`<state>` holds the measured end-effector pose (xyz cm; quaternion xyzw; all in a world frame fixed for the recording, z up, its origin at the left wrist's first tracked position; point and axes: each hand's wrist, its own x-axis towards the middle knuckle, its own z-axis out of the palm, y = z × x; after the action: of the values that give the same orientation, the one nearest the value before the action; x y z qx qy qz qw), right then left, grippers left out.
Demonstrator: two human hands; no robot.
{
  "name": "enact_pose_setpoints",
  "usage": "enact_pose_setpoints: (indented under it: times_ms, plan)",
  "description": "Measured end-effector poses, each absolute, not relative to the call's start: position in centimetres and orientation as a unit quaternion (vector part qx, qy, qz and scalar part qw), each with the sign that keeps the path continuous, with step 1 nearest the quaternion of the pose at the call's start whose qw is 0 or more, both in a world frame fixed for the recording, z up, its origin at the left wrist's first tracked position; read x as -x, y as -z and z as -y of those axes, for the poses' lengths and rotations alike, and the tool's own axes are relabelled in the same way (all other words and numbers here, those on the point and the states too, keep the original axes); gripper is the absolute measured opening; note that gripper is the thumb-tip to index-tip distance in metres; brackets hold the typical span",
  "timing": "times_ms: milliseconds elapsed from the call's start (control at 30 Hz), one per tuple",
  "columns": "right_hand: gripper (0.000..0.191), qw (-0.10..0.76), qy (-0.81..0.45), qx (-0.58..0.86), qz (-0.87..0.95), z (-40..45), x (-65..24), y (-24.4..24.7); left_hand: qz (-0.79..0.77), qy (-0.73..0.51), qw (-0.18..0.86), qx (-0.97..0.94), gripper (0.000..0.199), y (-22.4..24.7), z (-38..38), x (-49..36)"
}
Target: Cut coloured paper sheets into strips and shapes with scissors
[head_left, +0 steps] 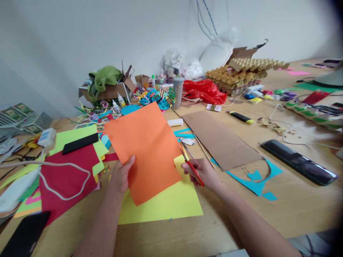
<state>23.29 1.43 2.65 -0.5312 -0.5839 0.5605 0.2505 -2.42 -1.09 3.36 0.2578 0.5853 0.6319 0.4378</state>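
An orange sheet of paper [150,150] is held up by my left hand [122,175], the thumb on its front near the lower left edge and the other fingers hidden behind it. My right hand [199,171] is closed around red-handled scissors [195,170], their blades pointing up beside the right edge of the orange sheet. Beneath the orange sheet lies a yellow sheet [171,205] on the table [171,239]. The scissors' blades look slightly apart; whether they touch the orange paper is hard to tell.
Brown cardboard [219,139] and blue paper scraps [249,184] lie to the right, with a black glossy case [298,160]. On the left are a red sheet [69,178], phones and a white cable. A grey bottle [177,93], red plastic bag [205,91] and egg trays [238,76] stand behind.
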Motion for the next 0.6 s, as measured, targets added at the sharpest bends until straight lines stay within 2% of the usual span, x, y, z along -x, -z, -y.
enact_pose_setpoints:
  times_ms: [133, 233, 333, 467, 600]
  plan:
    - [0.041, 0.253, -0.556, 0.521, 0.597, -1.4, -23.4, -2.6, -0.587, -0.624, 0.45, -0.253, 0.022, -4.2, 1.2, 2.0]
    - [0.042, 0.249, -0.551, 0.518, 0.605, -1.3, -23.4, -2.8, -0.558, -0.631, 0.468, -0.266, 0.028, -3.9, 1.1, 2.2]
    - [0.043, 0.247, -0.552, 0.518, 0.605, -1.3, -23.5, -3.0, -0.575, -0.631, 0.444, -0.272, 0.033, -3.2, 1.0, 2.5]
    - [0.042, 0.246, -0.559, 0.516, 0.6, -1.4, -23.5, -3.0, -0.6, -0.618, 0.426, -0.278, 0.032, -2.9, 1.0, 2.7]
    - [0.041, 0.253, -0.563, 0.517, 0.593, -1.3, -23.5, -3.0, -0.549, -0.625, 0.473, -0.291, 0.05, -2.6, 1.0, 2.8]
